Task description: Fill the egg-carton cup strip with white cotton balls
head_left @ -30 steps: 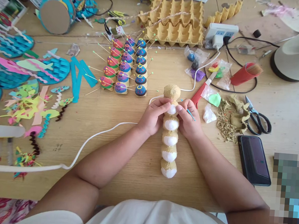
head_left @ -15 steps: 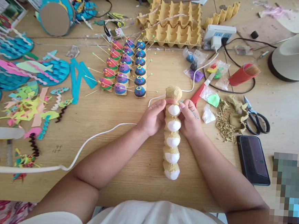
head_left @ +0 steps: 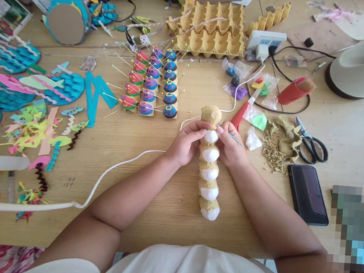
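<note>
A strip of egg-carton cups (head_left: 209, 165) points lengthwise toward me over the table. White clay caps the near side of several cups, while the farthest cup is bare tan. My left hand (head_left: 186, 143) is closed on the strip's left side, its thumb and index finger at the white clay (head_left: 211, 136) nearest the far end. From the right, my right hand (head_left: 231, 145) pinches the same part of the strip. A thin blue stick (head_left: 233, 137) also pokes out from the right hand's fingers.
Painted egg-carton caterpillars (head_left: 150, 83) stand beyond my left hand. Egg trays (head_left: 209, 29) lie at the back. To the right are white clay (head_left: 253, 139), a red-handled knife (head_left: 242, 114), scissors (head_left: 312, 142) and a phone (head_left: 308, 195). A white cable (head_left: 113, 171) crosses at left.
My left thumb has moved down and inward onto the far white clay. The strip has shifted very slightly toward me; the right hand stays nearly in place.
</note>
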Demonstrator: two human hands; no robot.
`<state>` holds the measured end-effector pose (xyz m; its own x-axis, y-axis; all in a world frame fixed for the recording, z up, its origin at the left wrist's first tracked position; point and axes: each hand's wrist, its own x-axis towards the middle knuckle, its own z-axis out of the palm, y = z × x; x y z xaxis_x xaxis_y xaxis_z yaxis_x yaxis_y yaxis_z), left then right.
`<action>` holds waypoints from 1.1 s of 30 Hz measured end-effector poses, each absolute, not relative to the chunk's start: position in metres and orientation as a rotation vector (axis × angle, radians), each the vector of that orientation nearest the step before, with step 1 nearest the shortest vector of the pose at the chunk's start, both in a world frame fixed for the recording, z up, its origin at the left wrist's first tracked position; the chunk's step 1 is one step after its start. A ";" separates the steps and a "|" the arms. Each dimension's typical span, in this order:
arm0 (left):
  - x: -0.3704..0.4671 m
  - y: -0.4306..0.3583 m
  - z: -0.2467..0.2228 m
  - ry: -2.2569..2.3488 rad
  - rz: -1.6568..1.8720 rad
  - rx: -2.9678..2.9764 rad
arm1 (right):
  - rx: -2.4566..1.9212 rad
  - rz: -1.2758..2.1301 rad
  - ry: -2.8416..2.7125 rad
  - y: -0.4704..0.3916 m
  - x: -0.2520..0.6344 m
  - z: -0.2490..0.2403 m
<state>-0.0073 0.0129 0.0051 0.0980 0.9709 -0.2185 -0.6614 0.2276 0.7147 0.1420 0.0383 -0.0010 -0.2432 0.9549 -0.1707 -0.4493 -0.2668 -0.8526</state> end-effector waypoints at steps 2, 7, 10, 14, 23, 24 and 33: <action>-0.007 0.013 0.006 0.756 1.292 0.504 | -0.878 1.719 -0.830 0.038 0.142 0.000; -0.008 0.013 0.008 0.763 1.305 0.513 | -0.890 1.781 -0.773 0.038 0.141 0.004; -0.008 0.013 0.008 0.797 1.299 0.522 | -0.866 1.790 -0.774 0.038 0.141 0.005; -0.006 0.012 0.008 0.788 1.265 0.566 | -0.837 1.792 -0.771 0.038 0.140 0.005; -0.004 0.010 0.005 0.780 1.259 0.584 | -0.816 1.823 -0.703 0.039 0.142 0.006; -0.004 0.010 0.004 0.789 1.263 0.583 | -0.814 1.832 -0.694 0.039 0.143 0.006; -0.002 0.011 0.006 0.870 1.336 0.562 | -0.798 1.816 -0.746 0.039 0.142 0.001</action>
<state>-0.0023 0.0112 0.0064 0.0043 0.9763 -0.2165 -0.5933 0.1768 0.7853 0.1419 0.0394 0.0007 -0.3059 0.9327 -0.1910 -0.5293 -0.3333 -0.7802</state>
